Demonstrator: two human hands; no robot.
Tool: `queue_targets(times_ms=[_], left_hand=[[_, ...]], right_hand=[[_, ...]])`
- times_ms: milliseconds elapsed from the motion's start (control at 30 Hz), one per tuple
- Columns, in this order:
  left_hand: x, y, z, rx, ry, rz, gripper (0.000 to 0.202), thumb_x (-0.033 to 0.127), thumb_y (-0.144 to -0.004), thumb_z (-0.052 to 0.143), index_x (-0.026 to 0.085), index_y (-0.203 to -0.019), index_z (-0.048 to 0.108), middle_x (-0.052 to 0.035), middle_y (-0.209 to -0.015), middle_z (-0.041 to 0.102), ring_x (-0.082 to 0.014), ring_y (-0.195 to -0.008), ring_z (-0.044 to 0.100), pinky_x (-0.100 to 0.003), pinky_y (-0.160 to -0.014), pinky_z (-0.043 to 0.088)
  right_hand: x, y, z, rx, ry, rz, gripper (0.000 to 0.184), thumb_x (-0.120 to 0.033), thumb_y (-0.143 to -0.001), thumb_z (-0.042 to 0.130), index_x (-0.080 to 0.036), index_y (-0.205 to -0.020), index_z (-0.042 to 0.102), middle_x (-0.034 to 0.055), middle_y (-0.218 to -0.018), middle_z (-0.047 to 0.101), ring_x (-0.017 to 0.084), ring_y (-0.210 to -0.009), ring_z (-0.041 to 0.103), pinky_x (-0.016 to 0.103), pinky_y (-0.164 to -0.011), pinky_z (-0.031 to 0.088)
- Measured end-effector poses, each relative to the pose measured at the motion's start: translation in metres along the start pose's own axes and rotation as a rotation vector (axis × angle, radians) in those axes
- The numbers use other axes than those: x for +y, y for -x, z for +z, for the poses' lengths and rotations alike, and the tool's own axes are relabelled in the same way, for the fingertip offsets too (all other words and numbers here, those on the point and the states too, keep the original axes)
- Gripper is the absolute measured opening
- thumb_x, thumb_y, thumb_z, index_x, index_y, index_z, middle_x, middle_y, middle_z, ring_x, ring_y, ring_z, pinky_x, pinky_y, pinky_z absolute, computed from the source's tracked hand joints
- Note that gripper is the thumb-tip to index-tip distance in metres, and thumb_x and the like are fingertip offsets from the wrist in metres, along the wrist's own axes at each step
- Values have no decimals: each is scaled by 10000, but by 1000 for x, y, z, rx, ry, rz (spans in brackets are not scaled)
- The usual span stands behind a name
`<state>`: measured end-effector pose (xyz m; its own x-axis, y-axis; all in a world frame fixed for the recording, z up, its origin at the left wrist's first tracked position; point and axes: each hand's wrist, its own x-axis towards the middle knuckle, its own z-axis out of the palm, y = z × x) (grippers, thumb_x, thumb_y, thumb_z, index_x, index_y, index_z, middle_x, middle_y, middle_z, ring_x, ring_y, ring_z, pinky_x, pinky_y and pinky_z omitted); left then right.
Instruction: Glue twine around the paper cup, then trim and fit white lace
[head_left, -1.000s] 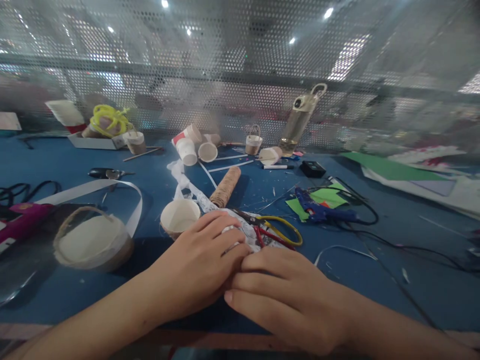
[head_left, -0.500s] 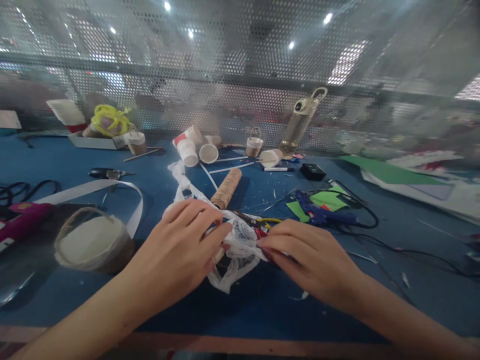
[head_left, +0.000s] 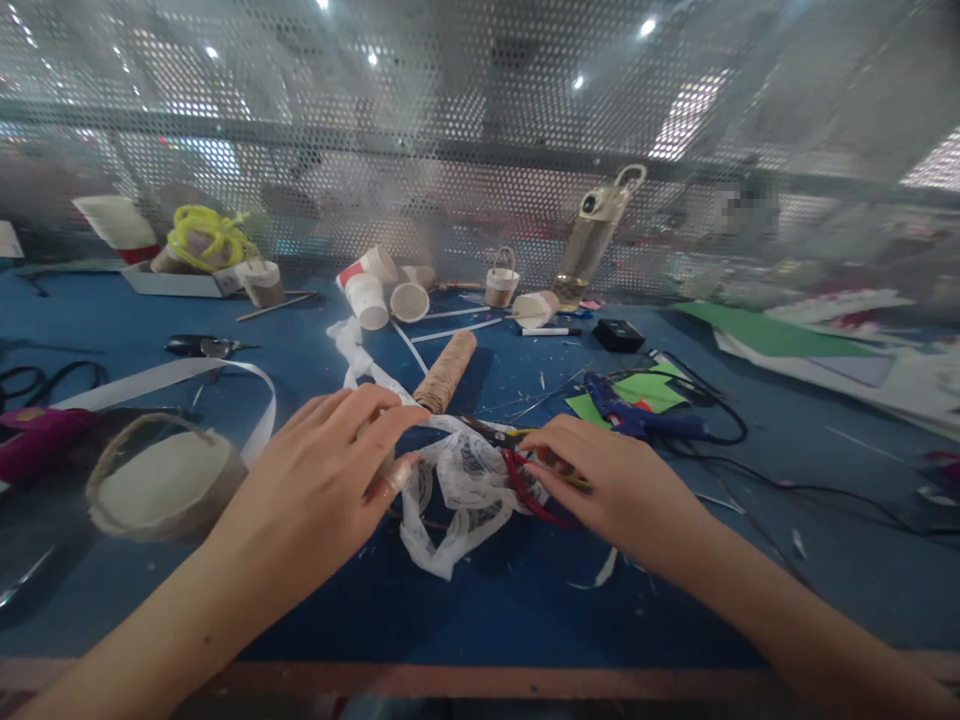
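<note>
My left hand (head_left: 322, 485) is curled over a small paper cup (head_left: 387, 466) on the blue table (head_left: 525, 600); only a sliver of the cup shows under my fingers. A crumpled white lace ribbon (head_left: 457, 490) runs from that cup toward my right hand (head_left: 600, 480). The right fingers are pressed together at the ribbon's right end. They lie over the red and yellow handles of a pair of scissors (head_left: 525, 480). The ribbon's far tail (head_left: 352, 350) trails back across the table.
A twine spool (head_left: 448, 370) lies just behind the hands. A blue glue gun (head_left: 637, 420) with a black cord and green paper (head_left: 649, 390) sit to the right. A twine-wrapped basket (head_left: 161, 485) stands left. Paper cups (head_left: 375, 290) and a bottle (head_left: 596, 235) line the mesh wall.
My hands have moved apart and away from me. The lace that was bunched under both hands is now stretched loosely between them, and the scissors' red handle shows.
</note>
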<state>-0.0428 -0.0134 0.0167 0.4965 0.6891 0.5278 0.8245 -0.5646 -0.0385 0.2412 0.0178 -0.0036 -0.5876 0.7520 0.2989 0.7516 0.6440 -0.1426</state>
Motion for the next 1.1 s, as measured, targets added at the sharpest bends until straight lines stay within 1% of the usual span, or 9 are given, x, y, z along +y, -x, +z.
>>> queue_targets(times_ms=[67, 133, 300, 433, 533, 633, 733, 900, 1100], left_hand=[[0, 1, 1, -22, 7, -4, 335, 130, -957, 513, 215, -1278, 558, -73, -1186, 653, -261, -971, 639, -430, -816, 513], [-1, 1, 1, -34, 11, 19, 377, 80, -943, 489, 221, -1286, 554, -66, -1202, 657, -258, -989, 642, -421, -819, 511], [-1, 3, 0, -12, 2, 30, 452, 3, -904, 452, 224, -1281, 565, -60, -1202, 655, -237, -936, 653, -374, -754, 514], [-1, 4, -1, 63, 2, 109, 466, -22, -897, 453, 209, -1286, 562, -70, -1191, 643, -228, -992, 643, -345, -774, 516], [1, 5, -2, 96, 12, 177, 473, -37, -905, 440, 205, -1295, 552, -76, -1193, 637, -218, -1026, 631, -336, -818, 513], [2, 5, -2, 103, 44, 215, 448, -16, -936, 437, 215, -1305, 544, -75, -1193, 637, -202, -1027, 626, -326, -854, 509], [2, 5, -2, 92, 60, 227, 434, -5, -956, 425, 225, -1306, 540, -72, -1191, 636, -186, -1020, 624, -314, -872, 509], [-1, 4, 0, 63, -43, 261, 418, 7, -956, 417, 188, -1310, 545, -113, -1212, 625, -249, -1054, 627, -377, -835, 531], [-2, 0, 3, 17, -109, 273, 414, -31, -913, 417, 155, -1238, 594, -131, -1191, 647, -301, -1042, 632, -455, -821, 564]], right_hand=[[0, 0, 1, -19, 10, 26, 108, -202, -949, 605, -202, -1054, 632, 48, -992, 679, 229, -894, 668, 326, -680, 498], [0, 0, 2, -30, 5, 47, 114, -203, -947, 605, -204, -1058, 627, 52, -1023, 680, 234, -924, 668, 333, -707, 510], [1, 0, 2, -41, 4, 131, 183, -207, -927, 619, -213, -1110, 618, 67, -1114, 673, 245, -990, 669, 344, -750, 533], [1, 0, 1, -100, 22, 214, 239, -236, -903, 652, -210, -1139, 627, 69, -1114, 686, 248, -946, 688, 348, -725, 545], [1, 0, 2, -98, 32, 234, 250, -272, -901, 663, -207, -1142, 639, 70, -1086, 700, 244, -916, 694, 334, -694, 542], [2, 0, 4, -81, 34, 255, 265, -300, -895, 673, -212, -1144, 649, 65, -1021, 716, 227, -839, 693, 311, -633, 524], [4, 0, 4, -70, 33, 243, 270, -283, -882, 676, -206, -1139, 652, 64, -1006, 722, 215, -799, 686, 308, -625, 522], [3, -1, 4, -71, 41, 202, 252, -257, -885, 641, -199, -1131, 643, 74, -1059, 724, 230, -860, 691, 332, -683, 532], [1, 1, 1, -59, 18, 256, 232, -246, -853, 644, -221, -1083, 628, 53, -980, 728, 217, -779, 686, 303, -609, 490]])
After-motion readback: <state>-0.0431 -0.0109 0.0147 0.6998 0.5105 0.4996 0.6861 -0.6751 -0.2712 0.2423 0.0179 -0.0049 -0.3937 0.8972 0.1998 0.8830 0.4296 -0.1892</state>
